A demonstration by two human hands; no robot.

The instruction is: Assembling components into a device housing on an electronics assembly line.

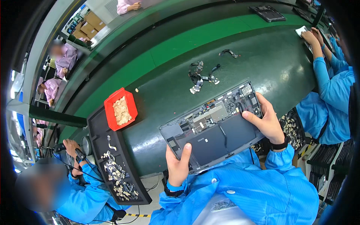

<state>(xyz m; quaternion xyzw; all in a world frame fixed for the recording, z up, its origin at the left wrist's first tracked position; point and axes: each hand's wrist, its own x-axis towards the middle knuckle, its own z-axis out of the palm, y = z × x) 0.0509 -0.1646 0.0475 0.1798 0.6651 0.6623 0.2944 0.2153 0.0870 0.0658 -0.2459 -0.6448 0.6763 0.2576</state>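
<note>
Left hand [178, 165], right hand [268, 122] — both hold one laptop base [212, 140] — one red tray [110, 113]

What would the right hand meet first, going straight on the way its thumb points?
Probably the circuit board inside the laptop body that the right hand grips; the thumb's height above it is unclear.

Dark green bench [165, 86], black-and-grey laptop base [213, 137]
Red bin [110, 114], black tray [96, 122], blue smock [262, 187], pink smocks [67, 58]; floor tape [140, 215] striped yellow and black.

One dark-grey open laptop base [213, 131] was held; at left, one red plastic box [109, 108] and one black tray [98, 131] were counted.
</note>
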